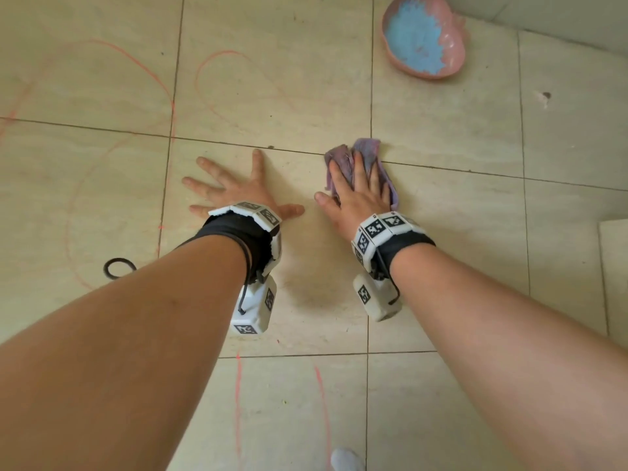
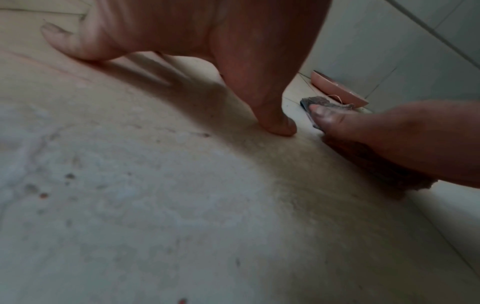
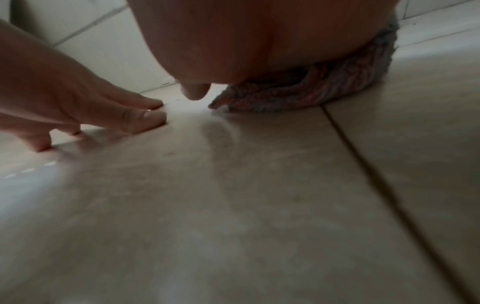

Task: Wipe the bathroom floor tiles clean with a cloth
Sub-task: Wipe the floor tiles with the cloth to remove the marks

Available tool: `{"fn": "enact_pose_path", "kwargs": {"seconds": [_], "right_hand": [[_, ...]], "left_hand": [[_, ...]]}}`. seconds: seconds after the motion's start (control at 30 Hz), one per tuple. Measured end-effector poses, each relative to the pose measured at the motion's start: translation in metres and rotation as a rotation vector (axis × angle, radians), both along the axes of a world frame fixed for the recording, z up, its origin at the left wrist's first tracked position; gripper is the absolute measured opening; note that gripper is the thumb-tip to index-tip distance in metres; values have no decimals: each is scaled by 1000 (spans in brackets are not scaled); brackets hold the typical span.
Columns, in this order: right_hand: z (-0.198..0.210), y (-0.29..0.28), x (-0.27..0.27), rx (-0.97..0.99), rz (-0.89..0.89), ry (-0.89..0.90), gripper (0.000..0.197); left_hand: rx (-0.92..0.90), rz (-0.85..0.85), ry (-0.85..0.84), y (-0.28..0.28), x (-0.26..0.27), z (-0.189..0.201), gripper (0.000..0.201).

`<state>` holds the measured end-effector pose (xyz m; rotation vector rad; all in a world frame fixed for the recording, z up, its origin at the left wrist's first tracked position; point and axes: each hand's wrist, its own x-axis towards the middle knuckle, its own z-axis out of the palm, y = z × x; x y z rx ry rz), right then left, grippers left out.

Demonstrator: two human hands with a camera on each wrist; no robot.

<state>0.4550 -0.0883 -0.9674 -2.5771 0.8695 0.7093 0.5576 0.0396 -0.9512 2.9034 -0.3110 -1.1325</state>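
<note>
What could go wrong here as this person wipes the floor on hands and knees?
The left hand is braced flat on the tile, which looks damp and shiny in the right wrist view, so it might slip. The right hand presses a bunched cloth that could smear dirt instead of lifting it. Wiping further forward might bump the pink bowl.

two hands [image 1: 238,195] [image 1: 356,195], one cloth [image 1: 368,149], one bowl [image 1: 423,35], one ring [image 1: 119,268]

the floor tiles [image 1: 441,130] were beige with dark grout and faint pink-red scribbles; the cloth [image 1: 365,151] was dull purple; the basin [image 1: 423,35] was pink, blue inside; a dark ring [image 1: 119,268].
</note>
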Motion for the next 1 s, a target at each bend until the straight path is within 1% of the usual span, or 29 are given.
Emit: {"fn": "enact_pose_path", "kwargs": {"seconds": [0.1, 0.23, 0.3, 0.37, 0.43, 0.63, 0.77, 0.9, 1.0], "right_hand": [[-6, 1, 1, -41, -4, -10, 72], [-6, 1, -1, -31, -10, -32, 71], [-9, 1, -1, -38, -14, -42, 71], [-10, 2, -1, -58, -18, -39, 71], [-12, 1, -1, -64, -20, -36, 71], [-13, 1, 0, -83, -16, -23, 72], [-13, 1, 0, -82, -17, -15, 72], [-10, 1, 1, -65, -19, 7, 73], [-10, 1, 1, -71, -14, -1, 73]], "left_hand": [[-9, -17, 11, 2, 0, 2, 120], [-7, -73, 2, 10, -2, 3, 117], [-22, -136, -28, 24, 0, -2, 112], [-79, -200, -56, 42, 4, -7, 103], [-107, -236, -81, 56, 10, -12, 97], [-110, -195, -141, 52, 8, -23, 88], [-71, -197, -128, 49, 9, -21, 94], [11, -215, -18, 46, 17, -10, 118], [51, -216, 35, 42, 20, -7, 134]]}}
